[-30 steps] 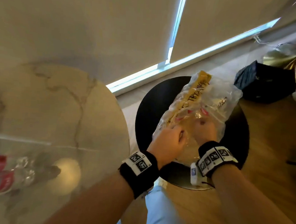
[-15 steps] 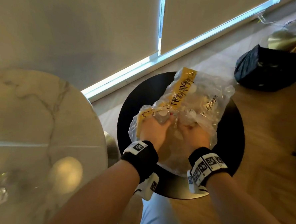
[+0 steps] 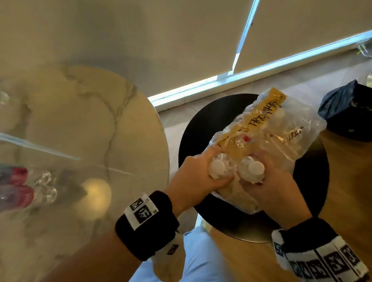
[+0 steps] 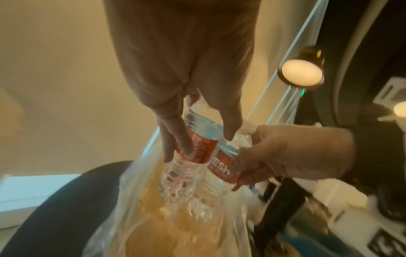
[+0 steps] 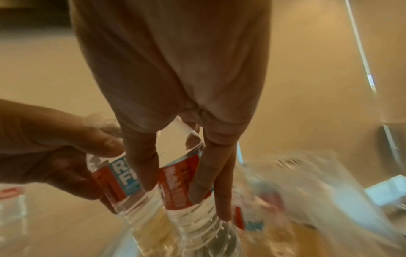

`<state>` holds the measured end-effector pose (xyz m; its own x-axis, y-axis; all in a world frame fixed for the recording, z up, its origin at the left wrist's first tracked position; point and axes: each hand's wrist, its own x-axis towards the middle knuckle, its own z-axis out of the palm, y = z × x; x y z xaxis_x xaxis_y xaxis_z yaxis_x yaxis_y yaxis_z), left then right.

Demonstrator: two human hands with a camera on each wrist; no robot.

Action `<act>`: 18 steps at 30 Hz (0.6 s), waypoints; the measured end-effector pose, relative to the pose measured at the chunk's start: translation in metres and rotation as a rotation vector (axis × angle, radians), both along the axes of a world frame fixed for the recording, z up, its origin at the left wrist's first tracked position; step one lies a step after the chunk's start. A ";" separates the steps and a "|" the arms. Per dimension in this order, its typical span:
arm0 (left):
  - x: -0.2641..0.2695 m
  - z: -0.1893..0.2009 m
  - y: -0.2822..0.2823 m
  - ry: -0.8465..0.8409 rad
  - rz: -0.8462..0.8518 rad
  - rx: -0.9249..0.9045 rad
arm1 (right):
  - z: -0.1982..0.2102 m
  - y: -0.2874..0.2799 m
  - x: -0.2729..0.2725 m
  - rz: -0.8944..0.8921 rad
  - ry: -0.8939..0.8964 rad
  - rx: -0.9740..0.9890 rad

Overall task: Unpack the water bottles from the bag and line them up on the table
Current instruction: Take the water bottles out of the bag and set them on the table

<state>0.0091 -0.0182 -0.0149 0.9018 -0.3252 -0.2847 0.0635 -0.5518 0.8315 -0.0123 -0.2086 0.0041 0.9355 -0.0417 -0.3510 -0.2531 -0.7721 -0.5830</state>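
A clear plastic bag with a yellow strip lies on a round black stool, and more bottles show blurred inside it. My left hand grips a white-capped water bottle by its upper body, the bottle's base still in the bag mouth. Right beside it, my right hand grips a second bottle the same way. In the left wrist view both red-and-blue labelled bottles stand side by side, touching, above the bag. The right wrist view shows my right hand's fingers round its bottle.
A round marble table stands to the left of the stool. Several bottles show at its left edge, blurred. A black bag sits on the wooden floor at the far right. Window blinds run behind.
Both hands were inside the bag a second ago. Now each has drawn a bottle up so the caps and labels stand out of the bag mouth. The view has swung left toward the table.
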 end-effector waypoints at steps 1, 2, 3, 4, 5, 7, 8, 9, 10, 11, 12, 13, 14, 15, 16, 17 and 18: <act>-0.011 0.010 0.016 -0.007 0.023 -0.005 | 0.013 0.015 -0.010 0.034 -0.020 -0.005; -0.022 0.020 0.035 -0.011 0.053 -0.008 | 0.022 0.031 -0.018 0.075 -0.039 -0.007; -0.034 0.029 0.055 -0.011 0.100 -0.008 | 0.029 0.050 -0.027 0.108 -0.051 0.009; -0.047 0.037 0.077 -0.014 0.149 -0.006 | 0.033 0.069 -0.036 0.142 -0.058 0.043; -0.061 0.042 0.102 -0.013 0.197 -0.001 | 0.034 0.091 -0.046 0.174 -0.058 0.097; -0.092 0.044 0.156 -0.005 0.279 0.045 | 0.027 0.140 -0.066 0.246 -0.025 0.214; -0.109 0.042 0.185 0.006 0.322 0.079 | 0.023 0.168 -0.076 0.275 -0.005 0.259; -0.125 0.039 0.212 0.023 0.376 0.100 | 0.016 0.197 -0.086 0.297 0.014 0.293; -0.141 0.034 0.240 0.040 0.431 0.124 | 0.008 0.227 -0.096 0.316 0.032 0.314; -0.157 0.028 0.267 0.050 0.483 0.148 | 0.000 0.256 -0.105 0.334 0.042 0.337; -0.171 0.022 0.294 0.065 0.532 0.183 | -0.009 0.284 -0.113 0.355 0.051 0.351; -0.183 0.016 0.318 0.078 0.578 0.204 | -0.018 0.311 -0.119 0.379 0.062 0.358; -0.192 0.010 0.340 0.087 0.619 0.212 | -0.026 0.337 -0.124 0.402 0.072 0.356; -0.198 0.004 0.361 0.095 0.656 0.210 | -0.033 0.362 -0.127 0.417 0.078 0.350; -0.202 0.001 0.379 0.100 0.684 0.212 | -0.038 0.384 -0.128 0.427 0.080 0.336; -0.203 -0.001 0.395 0.104 0.707 0.223 | -0.041 0.405 -0.128 0.433 0.074 0.322; -0.203 -0.001 0.408 0.111 0.722 0.234 | -0.044 0.423 -0.128 0.436 0.064 0.311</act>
